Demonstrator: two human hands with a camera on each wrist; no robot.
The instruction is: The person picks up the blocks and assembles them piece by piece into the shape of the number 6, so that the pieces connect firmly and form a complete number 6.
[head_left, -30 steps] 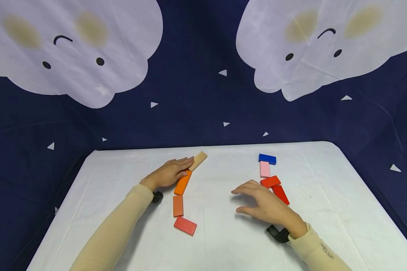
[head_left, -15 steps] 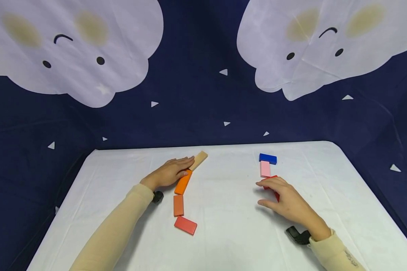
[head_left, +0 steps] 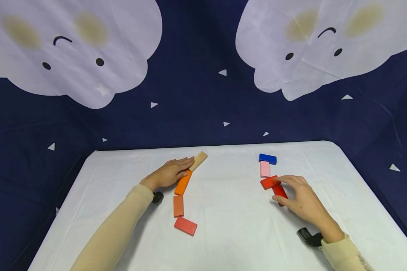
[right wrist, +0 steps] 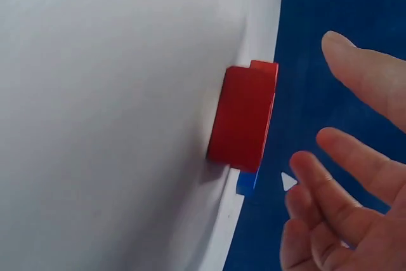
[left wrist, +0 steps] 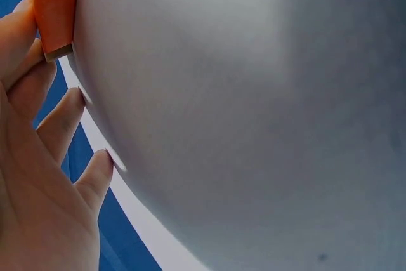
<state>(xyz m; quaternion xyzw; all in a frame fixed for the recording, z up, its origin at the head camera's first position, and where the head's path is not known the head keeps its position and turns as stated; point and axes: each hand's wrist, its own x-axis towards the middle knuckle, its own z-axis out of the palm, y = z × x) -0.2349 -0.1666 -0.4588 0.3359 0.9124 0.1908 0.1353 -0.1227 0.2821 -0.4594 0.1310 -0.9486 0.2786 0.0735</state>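
Observation:
In the head view, my left hand lies with extended fingers against the near end of a plain wooden block. Its thumb touches the top of an orange block, which also shows in the left wrist view beside spread fingers. On the right, my right hand hovers with thumb and fingers apart around a red block. Its fingertips reach over a second red block touching the first. In the right wrist view a gap shows between that hand and the red block.
Below the orange block lie a brownish-orange block and a coral-red block, end to end in a bent line. Beyond the red pair lie a pink block and a blue block. A white cloth covers the table.
My right hand has moved right, from the middle of the table to over the red blocks. The left hand and the blocks have stayed in place.

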